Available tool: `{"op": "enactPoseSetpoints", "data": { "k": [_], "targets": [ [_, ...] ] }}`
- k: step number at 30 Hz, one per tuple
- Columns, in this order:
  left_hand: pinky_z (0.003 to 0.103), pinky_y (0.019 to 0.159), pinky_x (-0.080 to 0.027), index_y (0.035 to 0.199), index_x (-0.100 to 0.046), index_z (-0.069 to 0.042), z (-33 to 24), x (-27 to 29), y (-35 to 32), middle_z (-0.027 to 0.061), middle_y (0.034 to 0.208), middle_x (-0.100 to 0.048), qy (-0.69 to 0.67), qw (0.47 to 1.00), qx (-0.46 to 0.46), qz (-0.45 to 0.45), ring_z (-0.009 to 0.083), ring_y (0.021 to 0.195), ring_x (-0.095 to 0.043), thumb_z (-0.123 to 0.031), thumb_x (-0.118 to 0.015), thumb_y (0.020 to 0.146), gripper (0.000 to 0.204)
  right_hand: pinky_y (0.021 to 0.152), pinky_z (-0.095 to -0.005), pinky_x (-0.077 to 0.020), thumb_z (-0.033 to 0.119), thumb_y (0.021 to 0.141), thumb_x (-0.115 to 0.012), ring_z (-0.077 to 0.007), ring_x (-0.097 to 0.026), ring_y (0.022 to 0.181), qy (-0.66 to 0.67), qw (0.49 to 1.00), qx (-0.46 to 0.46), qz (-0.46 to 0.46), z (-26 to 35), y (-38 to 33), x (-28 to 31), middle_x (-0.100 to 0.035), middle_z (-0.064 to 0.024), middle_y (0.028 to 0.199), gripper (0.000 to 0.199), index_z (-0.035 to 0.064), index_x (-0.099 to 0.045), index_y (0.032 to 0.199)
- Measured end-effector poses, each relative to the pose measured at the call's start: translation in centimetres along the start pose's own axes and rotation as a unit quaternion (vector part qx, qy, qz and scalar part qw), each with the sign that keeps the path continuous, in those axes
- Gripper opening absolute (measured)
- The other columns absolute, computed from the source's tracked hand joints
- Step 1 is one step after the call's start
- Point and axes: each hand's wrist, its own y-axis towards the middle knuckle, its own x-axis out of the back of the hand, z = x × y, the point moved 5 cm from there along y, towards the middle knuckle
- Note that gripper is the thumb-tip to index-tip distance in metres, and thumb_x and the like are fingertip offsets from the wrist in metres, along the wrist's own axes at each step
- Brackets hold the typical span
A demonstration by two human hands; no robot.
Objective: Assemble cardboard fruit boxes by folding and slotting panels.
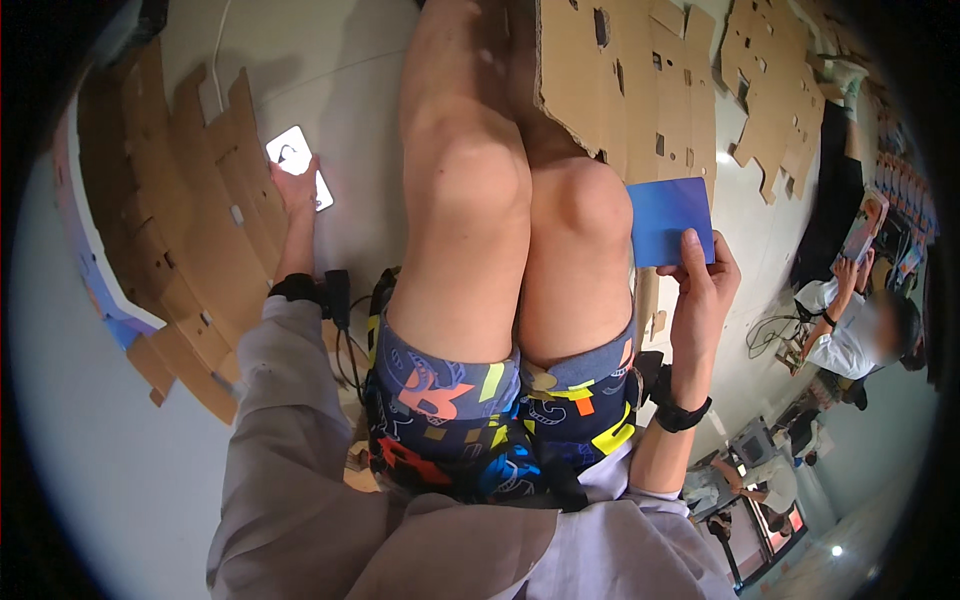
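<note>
My left hand (pixel 296 186) is closed around a flat white rectangular thing (pixel 289 147) with rounded corners and a dark curved mark; its kind is not clear. It is held low beside the brown cardboard at the left. In my right hand (pixel 704 285) is a flat blue-purple card (pixel 670 218), pinched with the thumb on its face. The card is upright next to my right knee, its left edge close to the skin. Black bands circle both my wrists.
Cut cardboard sheets (pixel 190 230) stand at the left; more cardboard (pixel 630 90) lies beyond my right knee and on the pale tiled floor (pixel 350 100). At the right, a person (pixel 850 325) in a white shirt holds a colourful box (pixel 864 226). Others work farther back.
</note>
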Motion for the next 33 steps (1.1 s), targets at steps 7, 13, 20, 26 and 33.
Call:
{"op": "enactPoseSetpoints", "data": {
  "k": [7,13,20,26,33],
  "targets": [
    [0.038,0.051,-0.055,0.109,-0.056,0.003,-1.0,0.6,0.1,0.0139,0.082,-0.066,-0.138,0.966,0.195,0.097,0.0239,0.065,-0.065,-0.020,-0.086,0.068,0.056,0.061,-0.0249,-0.0494,0.020,0.096,-0.066,-0.0111,-0.058,0.062,0.001,1.000,-0.003,0.015,0.0,0.2,-0.2,-0.063,-0.0041,0.079,0.024,-0.0033,-0.065,0.093],
    [0.036,0.044,-0.053,0.106,-0.056,0.001,-0.6,0.3,0.3,0.0137,0.084,-0.067,-0.143,0.959,0.223,0.102,0.0211,0.059,-0.064,-0.015,-0.084,0.069,0.049,0.062,-0.0247,-0.0500,0.020,0.096,-0.066,-0.0106,-0.058,0.061,-0.003,1.000,0.000,0.016,0.1,0.2,-0.2,-0.063,-0.0037,0.079,0.024,-0.0034,-0.065,0.094],
    [0.039,0.088,-0.054,0.119,-0.055,0.003,-1.2,0.9,0.5,0.0171,0.107,-0.066,-0.110,0.970,0.181,0.120,0.0279,0.096,-0.066,-0.015,-0.081,0.062,0.065,0.060,-0.0229,-0.0493,0.019,0.095,-0.068,-0.0101,-0.061,0.063,-0.005,1.000,-0.007,-0.002,-0.3,0.3,0.0,-0.066,-0.0047,0.081,0.022,-0.0031,-0.067,0.095],
    [0.047,0.112,-0.033,0.154,-0.021,0.000,-7.3,4.4,-0.3,0.0284,0.138,-0.045,-0.046,0.985,0.055,0.156,0.0412,0.135,-0.036,-0.023,-0.069,0.088,0.084,0.059,-0.0228,-0.0386,0.020,0.095,-0.067,-0.0060,-0.048,0.068,-0.049,0.995,0.049,-0.064,0.3,0.5,0.5,-0.057,0.0010,0.074,0.023,-0.0012,-0.064,0.088],
    [0.036,0.091,-0.051,0.149,-0.038,-0.005,-19.2,8.4,-0.5,0.0189,0.127,-0.060,-0.322,0.902,0.027,0.285,0.0249,0.105,-0.063,-0.014,-0.058,0.097,0.056,0.055,-0.0215,-0.0380,0.026,0.100,-0.061,-0.0032,-0.048,0.065,0.207,0.977,0.039,-0.039,1.0,1.1,-0.3,-0.054,0.0047,0.078,0.022,0.0066,-0.056,0.092]
  ]
}}
